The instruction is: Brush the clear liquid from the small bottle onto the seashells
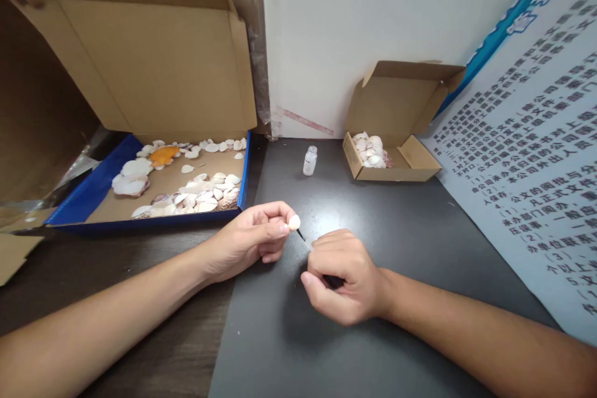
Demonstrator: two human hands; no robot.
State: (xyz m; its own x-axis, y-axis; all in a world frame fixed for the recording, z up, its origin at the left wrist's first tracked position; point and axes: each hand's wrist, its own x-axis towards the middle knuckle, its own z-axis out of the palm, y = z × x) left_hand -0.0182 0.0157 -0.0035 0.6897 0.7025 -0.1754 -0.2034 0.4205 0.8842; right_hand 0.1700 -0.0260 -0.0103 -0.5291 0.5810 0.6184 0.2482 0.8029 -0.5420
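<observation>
Between the thumb and fingertips of my left hand [263, 231] is a small white seashell [294, 222], pinched by its edge. My right hand [344, 277] is curled around a small applicator brush [304, 242]. Its thin clear stem and dark bristle tip point up and left, and the tip is at the shell's lower edge. Most of the brush's handle is hidden in my fist; a dark part shows inside it. Beyond the hands, a small uncapped glass bottle [310, 161] with whitish contents stands upright on the dark tabletop [275, 336].
At the left, an open blue-edged cardboard box [97, 205] holds many white shells and an orange one [164, 155]. A smaller open cardboard box [401, 172] with shells [372, 149] stands back right. A printed sheet [527, 155] slants along the right side; a white wall panel [317, 37] rises behind.
</observation>
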